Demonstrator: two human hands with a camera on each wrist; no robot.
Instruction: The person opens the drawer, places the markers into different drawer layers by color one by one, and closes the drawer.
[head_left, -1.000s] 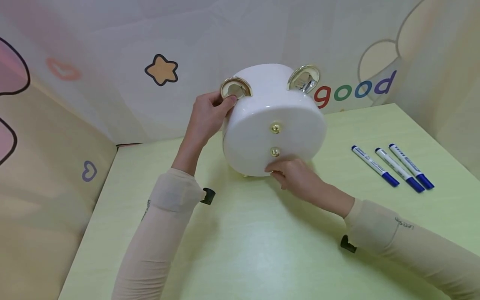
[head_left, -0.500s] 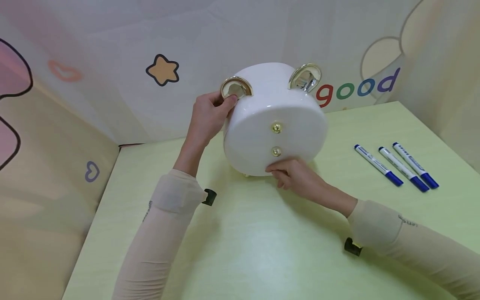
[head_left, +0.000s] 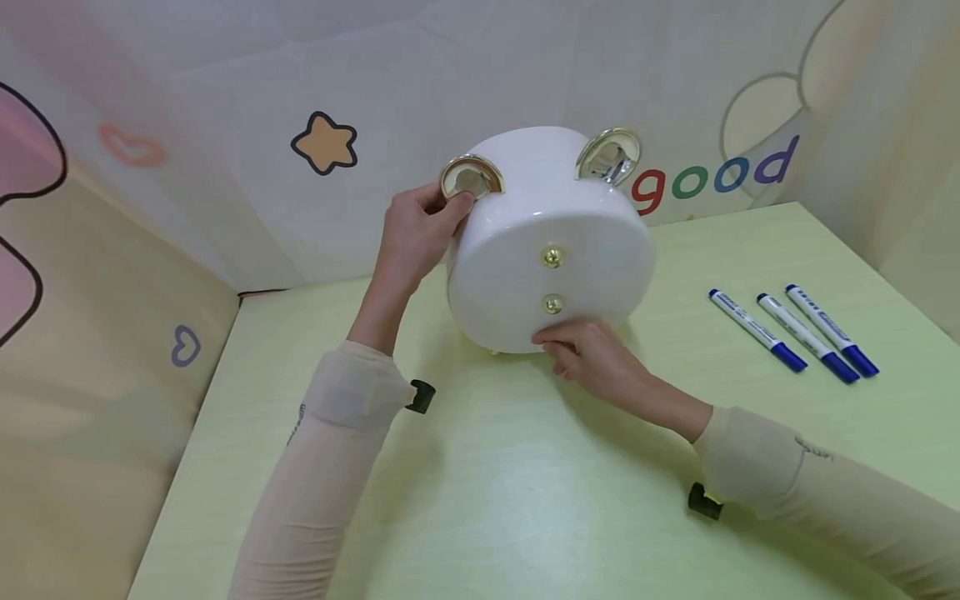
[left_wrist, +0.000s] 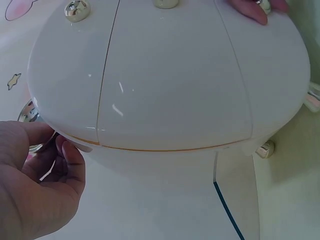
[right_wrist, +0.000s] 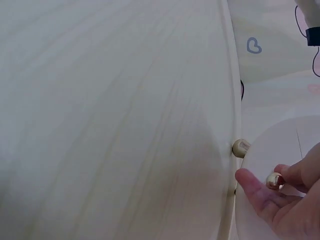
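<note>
A white round box (head_left: 495, 275) with gold ear-shaped rings stands on its small gold feet. Seams split its front into three panels (left_wrist: 170, 75), as seen in the left wrist view. Two gold knobs, an upper knob (head_left: 552, 256) and a middle knob (head_left: 552, 303), show in the head view. My left hand (head_left: 420, 233) grips the left gold ear (head_left: 472, 172), thumb in front. The right gold ear (head_left: 611, 157) is untouched. Low on the front, my right hand (head_left: 600, 362) pinches the lowest knob (right_wrist: 274, 181), which the fingers hide in the head view.
Several things lie around: three white markers with blue caps, a left marker (head_left: 756, 329), a middle marker (head_left: 806, 337) and a right marker (head_left: 831, 329), on the pale green table (head_left: 495, 500). A printed cloth (head_left: 225, 67) hangs behind the box, close to it.
The lower fingers of my right hand have curled in slightly beneath the box's front. Box and left hand keep their places; the head view has shifted a little.
</note>
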